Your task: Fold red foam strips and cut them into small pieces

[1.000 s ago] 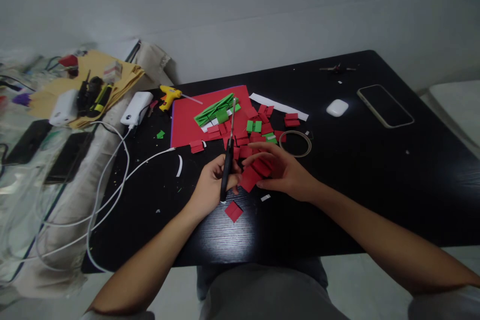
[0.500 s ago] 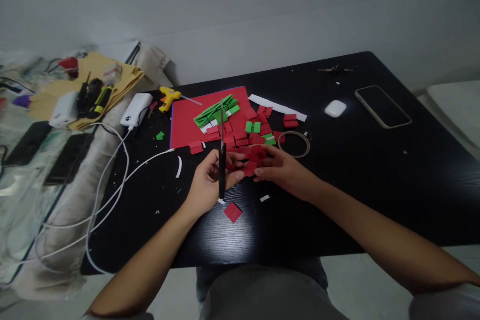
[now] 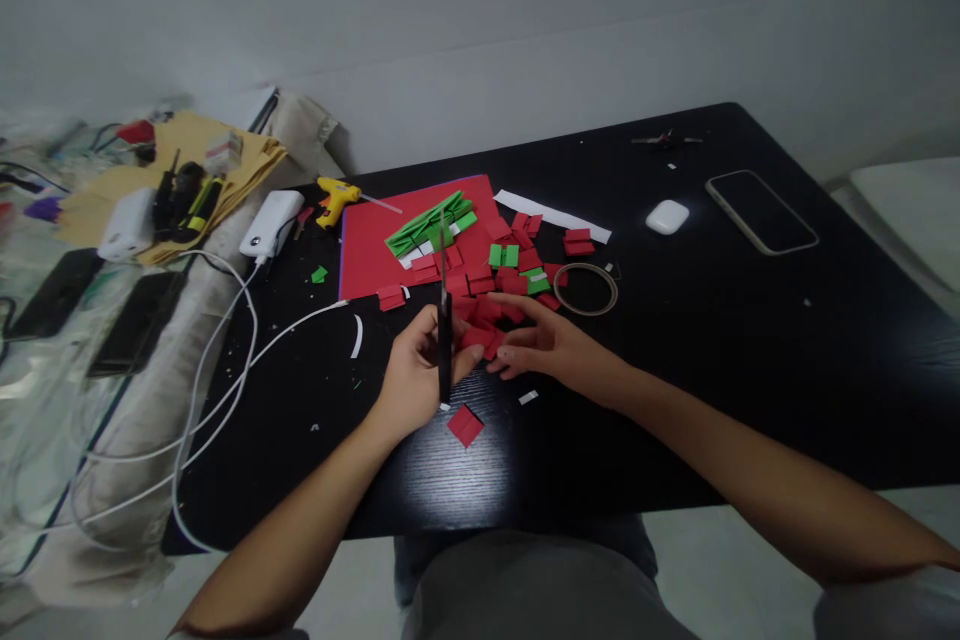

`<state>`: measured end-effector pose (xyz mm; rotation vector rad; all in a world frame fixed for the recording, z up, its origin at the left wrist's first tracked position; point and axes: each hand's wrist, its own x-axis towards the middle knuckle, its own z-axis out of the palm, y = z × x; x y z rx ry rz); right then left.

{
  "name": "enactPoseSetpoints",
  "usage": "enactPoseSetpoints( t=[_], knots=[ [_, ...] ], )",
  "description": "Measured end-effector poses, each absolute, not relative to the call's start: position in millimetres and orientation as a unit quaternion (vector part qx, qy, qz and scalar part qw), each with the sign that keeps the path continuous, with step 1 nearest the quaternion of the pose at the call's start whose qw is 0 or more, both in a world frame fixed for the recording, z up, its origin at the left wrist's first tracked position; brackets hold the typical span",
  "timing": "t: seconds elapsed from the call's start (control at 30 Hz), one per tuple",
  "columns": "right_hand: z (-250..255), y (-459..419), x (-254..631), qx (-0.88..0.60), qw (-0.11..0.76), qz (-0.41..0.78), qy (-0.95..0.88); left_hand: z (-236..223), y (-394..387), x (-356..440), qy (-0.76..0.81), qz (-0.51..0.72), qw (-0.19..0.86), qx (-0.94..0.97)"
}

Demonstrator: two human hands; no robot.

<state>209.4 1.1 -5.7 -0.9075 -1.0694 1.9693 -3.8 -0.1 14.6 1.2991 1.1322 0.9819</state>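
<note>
Black-handled scissors [image 3: 445, 348], seen edge-on with the blades pointing away from me, stand upright in my left hand [image 3: 411, 375]. The same hand's thumb and fingers also pinch a folded red paper piece [image 3: 475, 336]. From the other side, my right hand [image 3: 546, 345] curls its fingers round the right edge of the red paper; its exact grip is partly hidden. Just beyond both hands spreads a pile of small folded red paper pieces [image 3: 478, 278], with a few green ones [image 3: 503, 255] among them. One red paper square [image 3: 465, 426] lies alone nearer to me.
A red sheet [image 3: 367, 245] carries a pleated green paper strip [image 3: 427, 223]. Around it are a yellow glue gun [image 3: 337, 200], a white paper strip [image 3: 551, 212] and a tape ring [image 3: 615, 292]. A white case [image 3: 667, 217] and phone [image 3: 761, 211] lie right; a white cable [image 3: 251, 360] runs left.
My right hand has shifted slightly left, and the red paper between my hands has moved left with it. My left hand and the scissors stay almost in place.
</note>
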Motion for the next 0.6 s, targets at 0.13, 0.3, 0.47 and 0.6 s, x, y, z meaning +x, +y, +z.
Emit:
enactPoseSetpoints(
  t=[0.13,0.3,0.47,0.6],
  knots=[
    [-7.8,-1.5,208.0,-0.415,0.397,0.645,-0.504,16.9,2.3,-5.8,0.494,0.402,0.578,0.510],
    [-4.8,-5.4,206.8,-0.422,0.421,0.586,-0.549,9.9,2.1,-7.4,0.481,0.405,0.619,0.470],
    [-1.7,-7.6,207.3,-0.423,0.419,0.516,-0.615,12.9,-0.1,-2.8,0.488,0.391,0.610,0.486],
    [0.1,-9.5,207.5,-0.444,0.398,0.466,-0.653,17.2,-3.1,3.1,0.493,0.402,0.577,0.512]
  ],
)
